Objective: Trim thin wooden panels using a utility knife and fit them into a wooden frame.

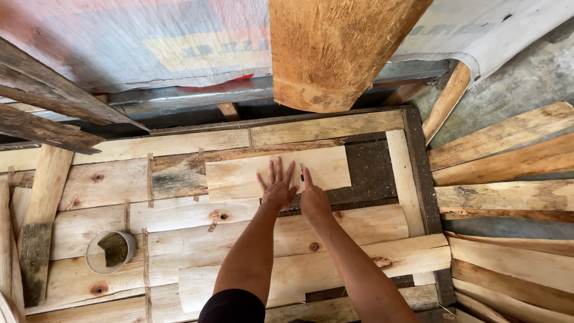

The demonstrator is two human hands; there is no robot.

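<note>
Where boards overlap, left hand (278, 188) flat on pale board (239, 176).

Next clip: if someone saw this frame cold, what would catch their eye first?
Probably the two bare arms reaching up the middle, the left hand spread flat on a pale thin board and the right hand pinching a small dark pencil-like tool against it. Next, the big rough log end looming at top centre, and a short white pipe piece standing on the planks at lower left.
</note>
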